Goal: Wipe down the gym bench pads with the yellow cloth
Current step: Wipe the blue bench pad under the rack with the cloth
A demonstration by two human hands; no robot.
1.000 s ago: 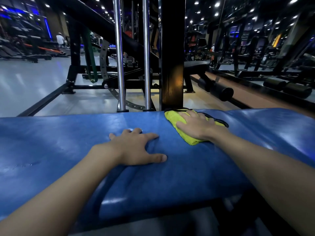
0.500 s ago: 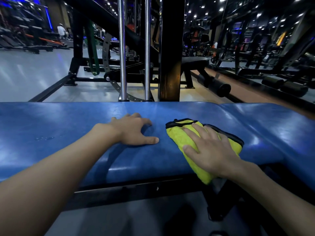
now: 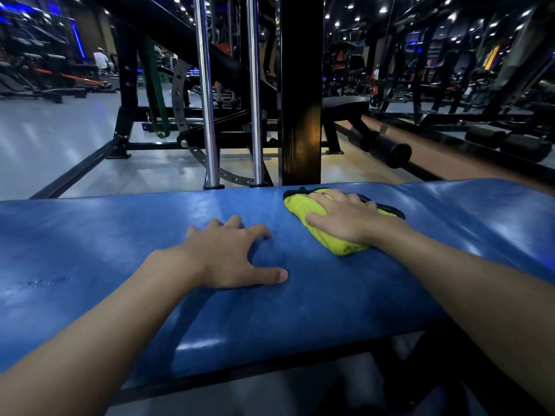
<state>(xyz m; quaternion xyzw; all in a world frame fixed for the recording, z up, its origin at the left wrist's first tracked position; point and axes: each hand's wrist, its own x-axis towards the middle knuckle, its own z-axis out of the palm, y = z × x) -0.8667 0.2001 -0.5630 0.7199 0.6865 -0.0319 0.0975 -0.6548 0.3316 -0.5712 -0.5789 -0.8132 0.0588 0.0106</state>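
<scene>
A long blue bench pad [image 3: 90,250] runs across the view, glossy and slightly creased. The folded yellow cloth [image 3: 303,205] with a dark edge lies near the pad's far edge, right of centre. My right hand [image 3: 345,217] presses flat on the cloth, covering most of it. To the left of the cloth, my left hand [image 3: 231,256] rests on the pad with fingers spread and the thumb pointing right; it holds nothing.
Just behind the pad stand a thick black upright post [image 3: 301,100] and two chrome guide rods [image 3: 205,94]. A black machine frame [image 3: 126,85], a dark bench [image 3: 345,106] and foam rollers [image 3: 390,151] lie beyond. The black bench frame [image 3: 420,370] sits below the pad.
My right hand has pushed the cloth from the pad's near edge back to its far edge. My left hand stays planted on the pad.
</scene>
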